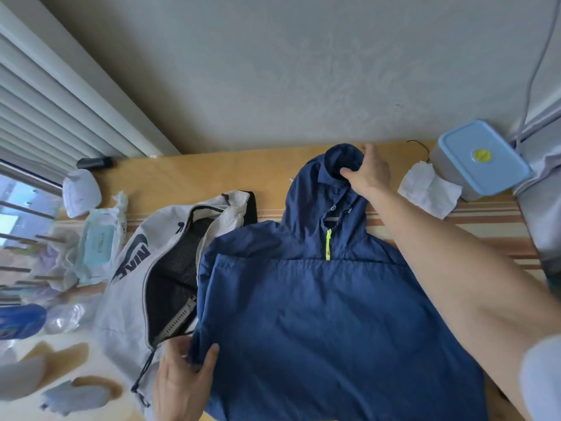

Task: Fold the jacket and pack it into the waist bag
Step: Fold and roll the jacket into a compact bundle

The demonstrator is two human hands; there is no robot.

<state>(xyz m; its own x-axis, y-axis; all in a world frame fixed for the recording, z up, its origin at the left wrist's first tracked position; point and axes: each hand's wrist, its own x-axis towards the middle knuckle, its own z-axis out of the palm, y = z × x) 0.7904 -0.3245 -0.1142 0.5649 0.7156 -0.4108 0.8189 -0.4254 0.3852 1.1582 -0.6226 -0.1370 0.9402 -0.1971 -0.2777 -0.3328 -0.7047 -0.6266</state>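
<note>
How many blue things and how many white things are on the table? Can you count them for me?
Blue: 2, the jacket and the box lid
White: 3, the bag, the tissue and the wipes pack
Total: 5

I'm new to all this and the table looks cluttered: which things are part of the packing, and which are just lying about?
In use:
blue jacket
grey waist bag, unzipped
left hand, right hand, both gripping the jacket

Lying about:
blue-lidded box
crumpled tissue
wipes packet

"NIKE" on waist bag (pixel 127 287)
</note>
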